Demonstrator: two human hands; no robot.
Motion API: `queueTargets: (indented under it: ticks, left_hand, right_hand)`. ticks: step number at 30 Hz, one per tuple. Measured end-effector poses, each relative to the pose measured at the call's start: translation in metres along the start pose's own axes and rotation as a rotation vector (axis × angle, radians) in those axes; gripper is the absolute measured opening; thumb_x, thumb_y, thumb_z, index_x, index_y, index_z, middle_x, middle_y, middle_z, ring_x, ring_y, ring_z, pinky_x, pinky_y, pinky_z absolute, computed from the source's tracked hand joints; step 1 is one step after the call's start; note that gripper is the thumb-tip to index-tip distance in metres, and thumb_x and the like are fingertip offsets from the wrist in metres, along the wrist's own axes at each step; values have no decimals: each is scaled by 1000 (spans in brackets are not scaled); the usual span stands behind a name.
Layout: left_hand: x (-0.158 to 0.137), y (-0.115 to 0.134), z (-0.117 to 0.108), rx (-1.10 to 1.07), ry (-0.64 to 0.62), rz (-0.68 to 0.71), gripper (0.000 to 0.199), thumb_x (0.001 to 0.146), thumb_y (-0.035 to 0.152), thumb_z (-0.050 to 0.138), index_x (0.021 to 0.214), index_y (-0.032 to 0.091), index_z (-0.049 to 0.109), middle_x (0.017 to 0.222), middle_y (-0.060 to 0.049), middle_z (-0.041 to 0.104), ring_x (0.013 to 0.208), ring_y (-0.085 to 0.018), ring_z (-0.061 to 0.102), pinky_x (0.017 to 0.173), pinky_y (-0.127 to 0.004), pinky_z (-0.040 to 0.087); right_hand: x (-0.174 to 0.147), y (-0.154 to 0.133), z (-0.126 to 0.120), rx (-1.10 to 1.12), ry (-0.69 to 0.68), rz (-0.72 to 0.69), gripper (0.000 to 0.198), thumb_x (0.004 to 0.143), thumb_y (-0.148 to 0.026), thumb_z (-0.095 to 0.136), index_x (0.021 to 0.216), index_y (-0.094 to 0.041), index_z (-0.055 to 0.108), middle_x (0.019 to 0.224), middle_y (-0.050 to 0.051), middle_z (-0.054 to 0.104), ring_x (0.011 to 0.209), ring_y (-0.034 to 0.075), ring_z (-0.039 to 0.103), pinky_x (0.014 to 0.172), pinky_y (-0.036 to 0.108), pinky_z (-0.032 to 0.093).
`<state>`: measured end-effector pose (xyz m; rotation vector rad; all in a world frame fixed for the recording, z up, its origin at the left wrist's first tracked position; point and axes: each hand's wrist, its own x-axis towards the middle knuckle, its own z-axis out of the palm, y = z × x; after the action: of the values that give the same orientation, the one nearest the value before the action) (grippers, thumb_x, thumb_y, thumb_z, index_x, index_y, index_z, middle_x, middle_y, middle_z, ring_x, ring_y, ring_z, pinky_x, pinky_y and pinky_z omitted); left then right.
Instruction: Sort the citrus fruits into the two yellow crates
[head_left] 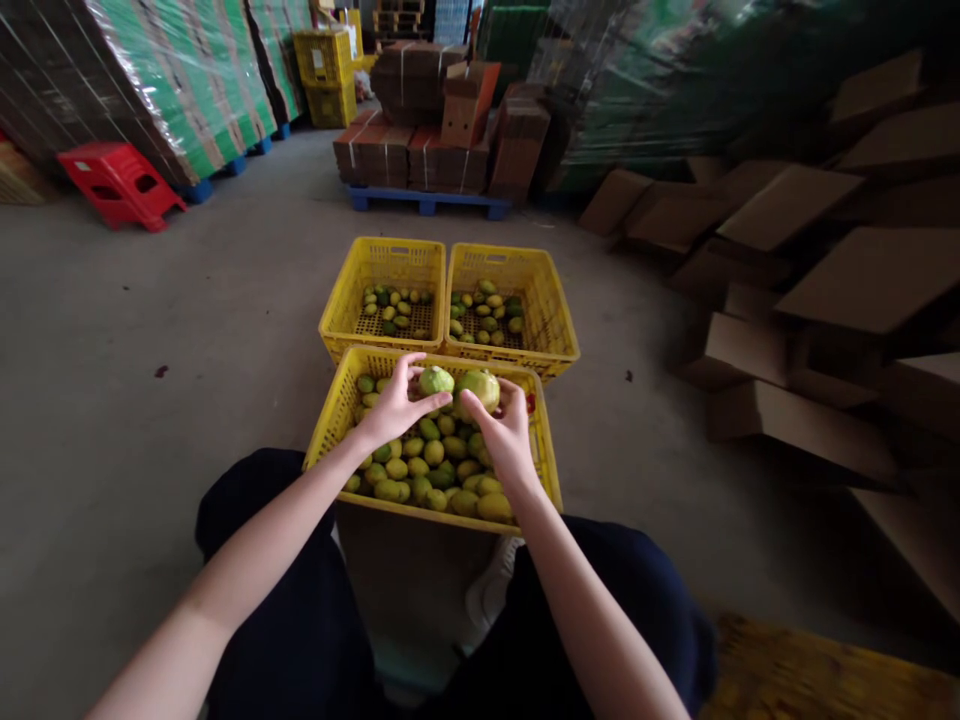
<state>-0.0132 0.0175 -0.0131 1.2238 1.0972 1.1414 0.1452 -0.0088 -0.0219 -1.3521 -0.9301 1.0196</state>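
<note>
Above the front yellow crate (431,518), each of my hands grips a fruit that looks like a lemon. My left hand (397,405) has thumb and fingers around a smaller green lemon (436,380). A bigger, paler yellow-green lemon (480,388) sits in my right hand (506,430), thumb on the near side and fingers on the far side. The two fruits are close together, side by side. Below them, many green and yellow lemons (433,453) cover the crate's bottom. Something small and red (531,403) shows by the crate's right wall.
Two more yellow crates, left (328,320) and right (562,330), stand just beyond, with some lemons on their bottoms. Open cardboard boxes (795,210) are heaped on the right. Bundled cartons sit on a blue pallet (427,200) behind. A red stool (120,180) is at far left.
</note>
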Motion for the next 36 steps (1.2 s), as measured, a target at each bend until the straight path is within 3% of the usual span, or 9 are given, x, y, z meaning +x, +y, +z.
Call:
queueTargets:
  ticks: [5,9,13,17,19,22,26,29,36]
  left_hand:
    - [0,10,2,-2,-88,276,51,62,30,85,102,21,56,107,-7,62,101,-20,61,88,-31,50]
    - [1,8,-3,56,-64,447,51,64,31,84,107,23,59,116,-7,55,107,-20,59,90,-32,52]
    - [1,7,-5,26,-53,458,51,63,30,85,109,25,64,120,-6,52,108,-20,59,91,-33,52]
    - [1,12,-5,-110,-81,280,47,68,32,81,111,23,65,116,-7,63,108,-22,61,94,-34,50]
    - [1,12,-5,-171,-61,182,45,71,34,79,112,22,66,114,-7,67,110,-22,61,95,-34,49]
    - [1,9,-4,-262,-31,8,41,73,37,77,109,21,67,109,-7,70,104,-21,64,89,-31,51]
    - [0,3,-1,-387,-27,-170,36,73,39,76,103,19,71,109,-7,71,102,-23,64,83,-32,54]
    - [-1,5,1,-453,-59,-195,33,75,36,75,105,21,71,110,-6,71,98,-20,65,83,-32,55]
    - [-3,10,2,-410,-38,-169,38,74,37,76,108,20,71,108,-6,71,101,-22,65,86,-33,54]
  right_hand:
    - [-2,-8,-8,-319,54,-628,49,76,-32,72,120,-29,50,124,8,55,116,26,55,94,47,49]
    - [-6,-13,-13,-444,125,-802,48,76,-26,72,121,-31,55,117,7,50,111,26,53,93,49,49]
    - [-6,-12,-13,-331,62,-698,49,75,-28,73,121,-32,57,115,6,52,111,26,54,93,47,51]
    - [-5,-11,-12,35,-91,-421,57,77,-32,72,128,-32,47,118,6,58,109,23,60,92,43,52]
    - [-5,-12,-13,148,-148,-310,50,79,-33,70,125,-31,48,116,5,62,106,21,62,94,42,50]
    - [-4,-12,-15,174,-188,-192,36,81,-38,67,115,-28,55,116,5,65,106,22,63,96,42,49]
    - [-1,-9,-15,139,-149,-152,50,68,-35,79,113,-27,58,118,4,66,113,25,60,101,43,46]
    - [2,-9,-14,165,-146,-111,55,60,-32,85,109,-25,62,114,4,68,110,25,61,100,43,46]
    - [2,-14,-14,287,-137,98,46,61,-37,83,102,-24,66,95,2,72,91,21,66,87,37,51]
